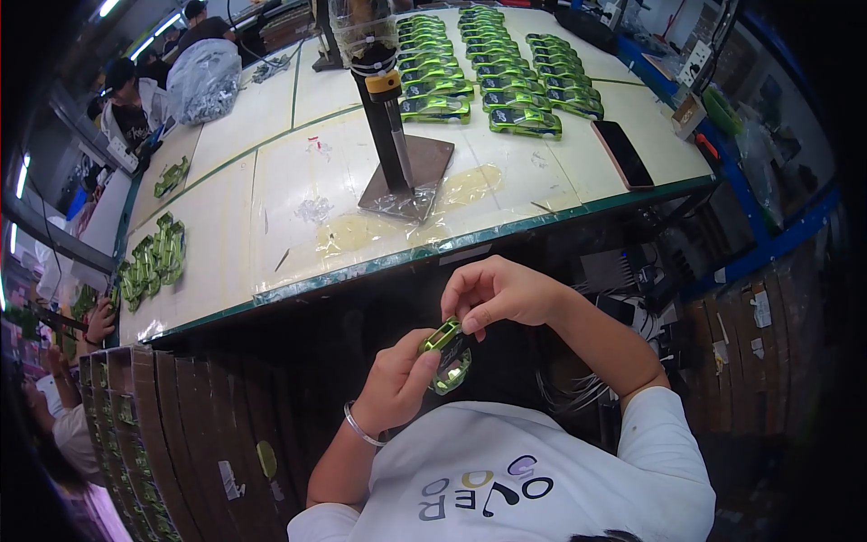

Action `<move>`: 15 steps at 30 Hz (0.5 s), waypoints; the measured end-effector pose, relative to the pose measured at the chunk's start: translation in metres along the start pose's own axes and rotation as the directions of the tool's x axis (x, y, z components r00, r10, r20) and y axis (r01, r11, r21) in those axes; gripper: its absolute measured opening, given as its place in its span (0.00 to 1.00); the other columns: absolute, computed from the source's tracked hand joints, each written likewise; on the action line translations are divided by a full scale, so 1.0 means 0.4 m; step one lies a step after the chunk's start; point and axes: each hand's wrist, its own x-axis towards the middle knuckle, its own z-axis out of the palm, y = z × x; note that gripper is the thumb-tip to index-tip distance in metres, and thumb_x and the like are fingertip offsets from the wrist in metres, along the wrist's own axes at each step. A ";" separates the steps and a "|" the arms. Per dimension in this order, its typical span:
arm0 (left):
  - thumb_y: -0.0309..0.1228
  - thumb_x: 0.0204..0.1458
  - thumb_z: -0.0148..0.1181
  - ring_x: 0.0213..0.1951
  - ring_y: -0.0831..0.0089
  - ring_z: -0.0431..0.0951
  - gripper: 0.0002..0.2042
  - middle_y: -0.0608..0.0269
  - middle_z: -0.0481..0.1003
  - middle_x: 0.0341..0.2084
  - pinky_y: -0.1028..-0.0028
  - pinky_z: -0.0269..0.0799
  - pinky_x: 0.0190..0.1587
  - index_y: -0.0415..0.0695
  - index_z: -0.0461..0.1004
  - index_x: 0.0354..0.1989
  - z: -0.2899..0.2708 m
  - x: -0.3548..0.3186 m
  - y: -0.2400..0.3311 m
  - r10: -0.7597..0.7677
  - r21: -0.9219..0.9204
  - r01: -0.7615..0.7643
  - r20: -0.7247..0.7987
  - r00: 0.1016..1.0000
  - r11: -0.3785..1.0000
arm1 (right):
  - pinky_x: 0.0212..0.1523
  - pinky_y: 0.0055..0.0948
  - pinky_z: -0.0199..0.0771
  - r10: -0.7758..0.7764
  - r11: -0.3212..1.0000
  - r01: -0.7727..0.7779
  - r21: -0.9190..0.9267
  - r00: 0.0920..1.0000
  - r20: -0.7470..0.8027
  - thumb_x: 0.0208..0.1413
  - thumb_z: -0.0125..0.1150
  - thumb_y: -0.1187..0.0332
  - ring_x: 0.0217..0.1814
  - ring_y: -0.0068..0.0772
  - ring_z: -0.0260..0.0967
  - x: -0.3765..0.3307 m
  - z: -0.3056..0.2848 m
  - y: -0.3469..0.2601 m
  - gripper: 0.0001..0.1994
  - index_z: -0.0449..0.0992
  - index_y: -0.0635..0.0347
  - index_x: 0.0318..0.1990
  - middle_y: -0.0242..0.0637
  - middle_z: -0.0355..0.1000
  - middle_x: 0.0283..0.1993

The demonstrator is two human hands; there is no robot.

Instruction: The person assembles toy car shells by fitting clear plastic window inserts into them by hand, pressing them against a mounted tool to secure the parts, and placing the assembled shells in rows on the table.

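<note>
My left hand [396, 383] is closed around a shiny green toy car body [446, 359] with dark windows, held in front of my shirt, below the table edge. At the car's upper end my right hand [502, 294] is pinched, its fingertips right by the green rim. Whatever those fingertips grip, if anything, is too small or hidden to make out. Similar green car bodies [524, 122] stand in rows on the far right of the table [217, 212]. Another group of green car bodies [155, 262] lies at the table's left end.
A dark post stand [390, 135] on a brown base rises mid-table. Near the right edge lies a phone [623, 154]. A clear bag [204, 81] sits at the far left. Stacked cardboard trays [172, 406] stand beside me at lower left. Other people work at the left.
</note>
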 end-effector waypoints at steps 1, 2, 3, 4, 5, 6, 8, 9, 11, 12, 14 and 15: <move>0.28 0.51 0.43 0.23 0.77 0.71 0.11 0.59 0.71 0.21 0.80 0.65 0.28 0.35 0.66 0.38 0.000 -0.001 -0.006 -0.004 0.000 0.004 0.016 1.000 1.000 | 0.27 0.17 0.69 0.041 0.999 -0.042 0.028 0.998 0.047 0.40 0.59 0.79 0.26 0.21 0.66 0.005 -0.005 0.001 0.09 0.70 0.68 0.32 0.36 0.68 0.28; 0.28 0.51 0.43 0.24 0.77 0.71 0.10 0.59 0.71 0.21 0.80 0.65 0.28 0.35 0.66 0.38 0.000 -0.001 -0.008 -0.006 -0.001 0.006 0.036 0.999 1.000 | 0.27 0.17 0.69 0.078 0.995 -0.083 0.054 0.993 0.092 0.38 0.60 0.78 0.26 0.21 0.66 0.008 -0.008 0.004 0.09 0.71 0.68 0.31 0.36 0.69 0.27; 0.28 0.51 0.43 0.24 0.77 0.71 0.10 0.59 0.71 0.21 0.80 0.65 0.28 0.35 0.66 0.38 0.000 -0.002 -0.008 -0.006 -0.001 0.006 0.039 0.999 1.000 | 0.27 0.17 0.69 0.077 0.995 -0.082 0.056 0.993 0.089 0.38 0.60 0.78 0.26 0.21 0.66 0.011 -0.011 0.012 0.09 0.71 0.68 0.31 0.36 0.69 0.27; 0.28 0.51 0.43 0.24 0.77 0.71 0.11 0.59 0.71 0.21 0.81 0.65 0.28 0.35 0.66 0.38 0.000 -0.003 -0.008 -0.014 -0.001 0.014 0.045 0.999 1.000 | 0.26 0.18 0.68 0.093 0.991 -0.103 0.080 0.989 0.118 0.38 0.60 0.78 0.25 0.21 0.66 0.014 -0.016 0.025 0.09 0.71 0.69 0.31 0.36 0.69 0.26; 0.28 0.51 0.43 0.24 0.78 0.71 0.11 0.59 0.71 0.21 0.81 0.65 0.28 0.35 0.66 0.38 0.000 -0.004 -0.009 -0.022 -0.002 0.022 0.048 0.999 1.000 | 0.26 0.18 0.68 0.110 0.987 -0.126 0.103 0.983 0.150 0.37 0.60 0.78 0.25 0.21 0.66 0.017 -0.019 0.034 0.09 0.72 0.69 0.31 0.36 0.69 0.26; 0.28 0.51 0.43 0.24 0.78 0.71 0.11 0.59 0.71 0.21 0.81 0.65 0.28 0.35 0.66 0.38 -0.001 -0.004 -0.011 -0.023 -0.002 0.023 0.050 0.999 1.000 | 0.26 0.18 0.68 0.110 0.987 -0.126 0.104 0.983 0.149 0.37 0.60 0.78 0.25 0.21 0.66 0.016 -0.018 0.040 0.09 0.72 0.69 0.31 0.36 0.69 0.26; 0.29 0.52 0.42 0.25 0.78 0.71 0.11 0.60 0.72 0.23 0.81 0.65 0.30 0.35 0.66 0.39 -0.003 -0.007 -0.017 -0.087 -0.011 0.088 0.076 0.993 0.996 | 0.26 0.17 0.67 0.101 0.990 -0.109 0.093 0.991 0.086 0.37 0.60 0.78 0.24 0.21 0.66 0.013 -0.013 0.050 0.07 0.73 0.69 0.29 0.37 0.70 0.26; 0.29 0.52 0.42 0.25 0.78 0.71 0.11 0.60 0.72 0.23 0.81 0.65 0.30 0.35 0.66 0.39 0.000 -0.008 -0.020 -0.089 -0.011 0.090 0.076 0.993 0.996 | 0.26 0.17 0.67 0.102 0.990 -0.110 0.094 0.991 0.086 0.37 0.60 0.78 0.24 0.21 0.66 0.010 -0.010 0.052 0.07 0.73 0.69 0.29 0.37 0.70 0.26; 0.30 0.53 0.42 0.28 0.78 0.72 0.12 0.61 0.72 0.26 0.81 0.66 0.33 0.35 0.65 0.41 0.010 -0.008 -0.028 -0.062 -0.190 0.061 0.001 0.998 0.980 | 0.32 0.20 0.68 0.093 0.995 -0.092 0.028 0.996 -0.016 0.38 0.59 0.77 0.29 0.23 0.67 0.005 -0.001 0.053 0.16 0.70 0.69 0.39 0.39 0.70 0.32; 0.30 0.53 0.42 0.28 0.78 0.72 0.12 0.61 0.72 0.26 0.81 0.66 0.33 0.35 0.65 0.41 0.011 -0.006 -0.033 -0.063 -0.189 0.062 0.000 0.998 0.980 | 0.32 0.20 0.68 0.093 0.995 -0.093 0.029 0.996 -0.014 0.38 0.59 0.77 0.29 0.23 0.67 0.002 0.018 0.054 0.16 0.70 0.69 0.39 0.39 0.70 0.32; 0.30 0.54 0.41 0.32 0.77 0.72 0.14 0.59 0.71 0.31 0.80 0.66 0.38 0.33 0.64 0.43 0.013 0.001 -0.039 -0.069 -0.407 0.016 -0.117 0.991 0.913 | 0.41 0.24 0.66 -0.346 0.862 0.184 -0.473 0.895 -0.282 0.40 0.60 0.73 0.37 0.26 0.66 -0.008 0.071 0.064 0.27 0.60 0.65 0.51 0.41 0.68 0.40; 0.30 0.54 0.41 0.32 0.77 0.72 0.14 0.59 0.71 0.31 0.80 0.66 0.38 0.33 0.64 0.43 0.018 0.005 -0.038 -0.069 -0.406 0.015 -0.119 0.991 0.914 | 0.47 0.31 0.63 -0.391 0.740 0.177 -0.649 0.898 -0.202 0.40 0.63 0.67 0.45 0.34 0.64 -0.018 0.078 0.076 0.35 0.51 0.60 0.56 0.46 0.63 0.48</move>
